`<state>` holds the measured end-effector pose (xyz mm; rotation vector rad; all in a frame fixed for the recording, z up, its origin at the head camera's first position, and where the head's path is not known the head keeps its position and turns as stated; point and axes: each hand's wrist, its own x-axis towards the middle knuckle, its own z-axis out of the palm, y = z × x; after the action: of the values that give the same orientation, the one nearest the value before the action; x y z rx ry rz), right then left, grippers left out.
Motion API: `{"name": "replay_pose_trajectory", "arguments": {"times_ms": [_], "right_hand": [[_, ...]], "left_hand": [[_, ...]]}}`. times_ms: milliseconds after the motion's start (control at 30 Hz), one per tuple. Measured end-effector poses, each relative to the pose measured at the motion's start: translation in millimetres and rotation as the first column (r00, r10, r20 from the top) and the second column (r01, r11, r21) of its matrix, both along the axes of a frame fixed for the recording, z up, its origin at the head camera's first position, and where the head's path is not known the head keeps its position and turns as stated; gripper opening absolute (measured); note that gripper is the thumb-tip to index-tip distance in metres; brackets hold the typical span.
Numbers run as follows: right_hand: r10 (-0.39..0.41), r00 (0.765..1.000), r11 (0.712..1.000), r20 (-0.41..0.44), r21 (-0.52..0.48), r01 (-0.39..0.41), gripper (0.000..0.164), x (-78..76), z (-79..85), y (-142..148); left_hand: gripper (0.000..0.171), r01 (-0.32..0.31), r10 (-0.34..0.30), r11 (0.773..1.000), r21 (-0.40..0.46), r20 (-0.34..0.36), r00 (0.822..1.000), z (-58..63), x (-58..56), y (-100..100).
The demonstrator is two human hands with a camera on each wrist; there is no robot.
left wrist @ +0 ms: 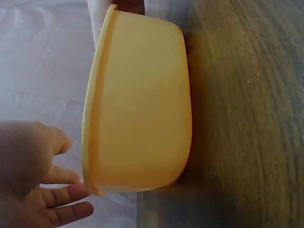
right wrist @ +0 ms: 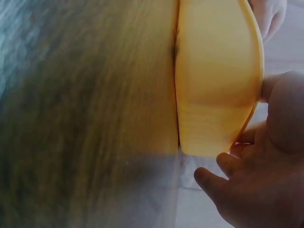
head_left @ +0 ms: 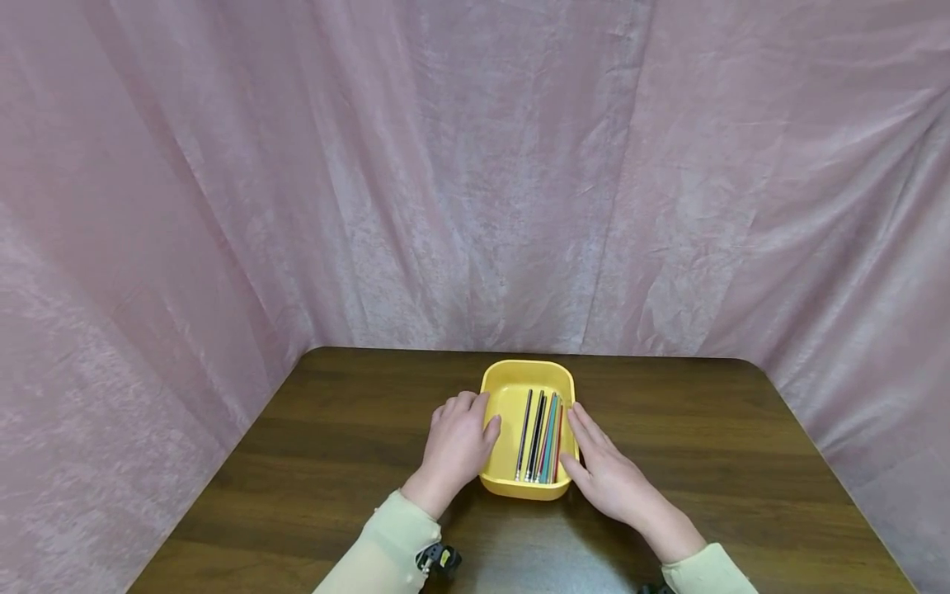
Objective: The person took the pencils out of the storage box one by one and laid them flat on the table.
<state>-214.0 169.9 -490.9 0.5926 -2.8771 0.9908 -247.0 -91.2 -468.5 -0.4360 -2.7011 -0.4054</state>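
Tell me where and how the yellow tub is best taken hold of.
Probably by the rim of the yellow tub, midway along both long sides, coming from left and right at once. The tub sits upright on the table, and its rim juts out past the wall, giving an edge to hook under. A two-sided hold should keep it level, so the pencils inside stay put.

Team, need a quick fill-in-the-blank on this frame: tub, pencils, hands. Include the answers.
1. The tub between the left hand and the right hand is ____ in colour.
2. In the head view, the pencils lie nearer the ____ hand.
3. The tub stands on the table with its open side facing ____.

Missing words: yellow; right; up.
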Motion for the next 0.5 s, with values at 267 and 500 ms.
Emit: {"name": "replay_pose_trajectory", "arguments": {"times_ms": [267,500], "right_hand": [[0.016,1.0,1.0,0.0,-0.005,-0.016,0.071,-1.9,-3.5,-2.9],[0.016,1.0,1.0,0.009,-0.003,-0.016,0.072,-3.0,-5.6,-4.0]], "left_hand": [[0.045,-0.005,-0.001,0.997,0.071,0.086,0.996,6.0,-2.0,2.1],[0.044,-0.004,-0.007,0.994,0.106,0.105,0.994,8.6,-4.1,6.3]]}}
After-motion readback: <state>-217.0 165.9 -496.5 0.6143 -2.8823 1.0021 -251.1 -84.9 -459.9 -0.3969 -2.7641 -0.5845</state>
